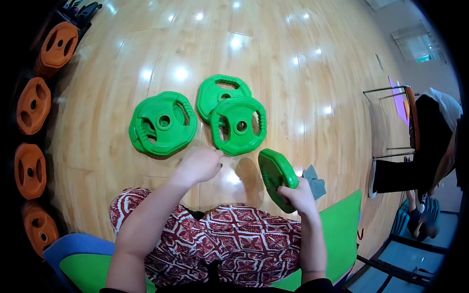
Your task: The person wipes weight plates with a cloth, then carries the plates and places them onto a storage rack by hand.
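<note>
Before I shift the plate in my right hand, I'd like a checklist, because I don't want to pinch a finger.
1. Right hand gripping the held plate: ok, at its edge, though some fingers are hidden.
2. Left hand well clear of the front plate: not ok, fingertips are at its near edge; contact cannot tell.
3. Front plate lying clear of the back plate: not ok, it overlaps it.
4. Left plates apart from the front plate: ok, a gap shows.
5. Cloth away from the front plate: ok, it lies on the floor off to the right.
</note>
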`<state>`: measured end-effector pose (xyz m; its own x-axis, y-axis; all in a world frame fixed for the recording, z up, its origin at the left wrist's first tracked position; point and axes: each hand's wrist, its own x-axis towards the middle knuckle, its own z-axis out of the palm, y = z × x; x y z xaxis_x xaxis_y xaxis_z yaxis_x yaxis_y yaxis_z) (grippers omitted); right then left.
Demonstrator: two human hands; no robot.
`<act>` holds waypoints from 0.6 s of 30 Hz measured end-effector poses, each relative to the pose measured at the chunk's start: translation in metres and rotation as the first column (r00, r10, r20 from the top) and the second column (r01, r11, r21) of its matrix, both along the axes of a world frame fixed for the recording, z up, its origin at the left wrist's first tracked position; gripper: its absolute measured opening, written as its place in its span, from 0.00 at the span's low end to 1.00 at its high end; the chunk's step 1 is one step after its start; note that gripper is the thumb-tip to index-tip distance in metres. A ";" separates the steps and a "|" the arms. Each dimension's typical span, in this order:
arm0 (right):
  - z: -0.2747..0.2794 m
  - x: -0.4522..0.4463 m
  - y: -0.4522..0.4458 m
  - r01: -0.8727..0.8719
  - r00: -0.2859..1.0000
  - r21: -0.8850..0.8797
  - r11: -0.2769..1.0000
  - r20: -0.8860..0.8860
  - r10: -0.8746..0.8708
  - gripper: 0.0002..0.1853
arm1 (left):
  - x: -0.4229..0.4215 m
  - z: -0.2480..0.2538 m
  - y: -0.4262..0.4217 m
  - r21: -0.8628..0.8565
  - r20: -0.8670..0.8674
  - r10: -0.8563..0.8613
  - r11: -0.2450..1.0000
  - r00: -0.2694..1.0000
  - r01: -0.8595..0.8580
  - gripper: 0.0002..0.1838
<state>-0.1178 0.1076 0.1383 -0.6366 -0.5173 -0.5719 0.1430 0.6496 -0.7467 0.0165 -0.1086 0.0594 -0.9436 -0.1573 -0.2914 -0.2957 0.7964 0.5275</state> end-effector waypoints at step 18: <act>-0.005 -0.015 0.033 0.488 0.847 -0.236 0.841 0.361 -0.390 0.03 | 0.003 -0.003 -0.013 0.052 0.051 0.121 0.991 0.991 -0.124 0.15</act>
<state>-0.1332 0.1409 0.1333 -0.6707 -0.4013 -0.6237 0.5956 0.2096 -0.7754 0.0198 -0.1216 0.0560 -0.9032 -0.2532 -0.3467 -0.4148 0.7227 0.5528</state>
